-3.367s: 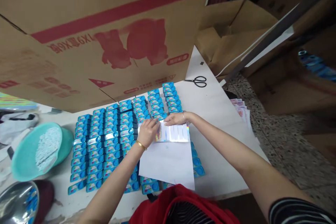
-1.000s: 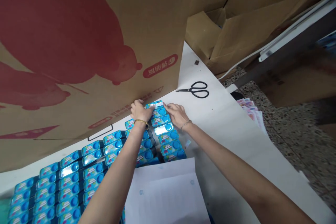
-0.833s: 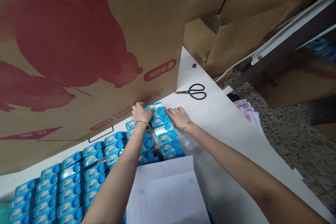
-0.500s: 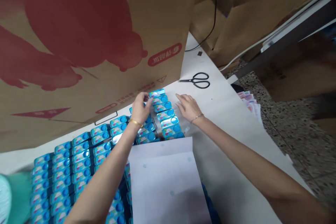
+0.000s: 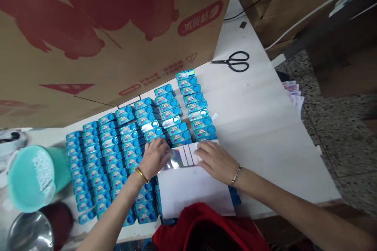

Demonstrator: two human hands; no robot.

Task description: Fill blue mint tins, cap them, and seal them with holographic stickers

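Observation:
A white sheet of paper (image 5: pixel 194 194) lies over the near end of the right-hand rows of small blue cases (image 5: pixel 202 121). Along its far edge shows a shiny, rainbow-reflecting strip (image 5: pixel 178 157) with white bars. My left hand (image 5: pixel 154 156), a gold bangle at its wrist, has its fingers curled at the strip's left end. At the right end, the fingers of my right hand (image 5: pixel 217 161) bend over the strip, thumb hidden. Blue cases, each with a round disc on its top, stand in several rows to the left and beyond my hands.
A large cardboard carton (image 5: pixel 118 57) with red print stands behind the rows. Black-handled scissors (image 5: pixel 234 62) lie on the white table (image 5: pixel 259 133) at its right. At the left are a teal bucket (image 5: pixel 20 180) and a metal container (image 5: pixel 31 232). Red cloth (image 5: pixel 206 219) shows at the near edge.
Both hands have come back toward me from the far end of the rows to the paper's far edge. The shiny strip now shows there. The view has tilted down, revealing the bucket and container.

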